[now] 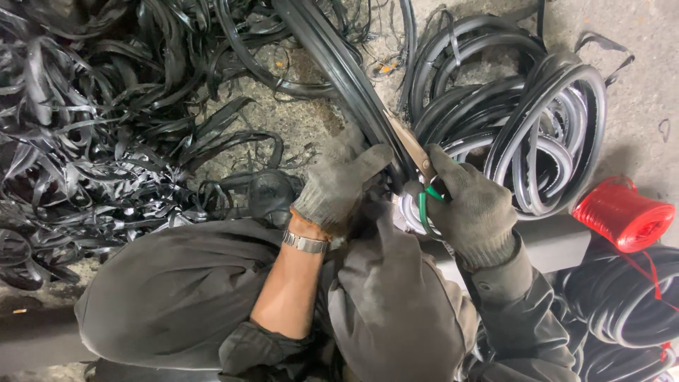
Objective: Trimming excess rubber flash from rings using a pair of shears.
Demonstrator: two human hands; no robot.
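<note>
A long black rubber strip (332,60) runs from the top of the view down to my hands. My left hand (338,182), in a grey glove with a metal watch at the wrist, grips the strip from the left. My right hand (472,206), also gloved, is closed on a pair of scissors (419,164) with green handles. The rusty blades of the scissors lie against the strip just above my hands.
A big heap of thin black rubber offcuts (92,120) covers the floor at left. Coiled rubber strips (537,120) lie at right, with more coils (622,304) at lower right. A red spool of twine (624,216) sits beside them. The floor is bare concrete (636,42).
</note>
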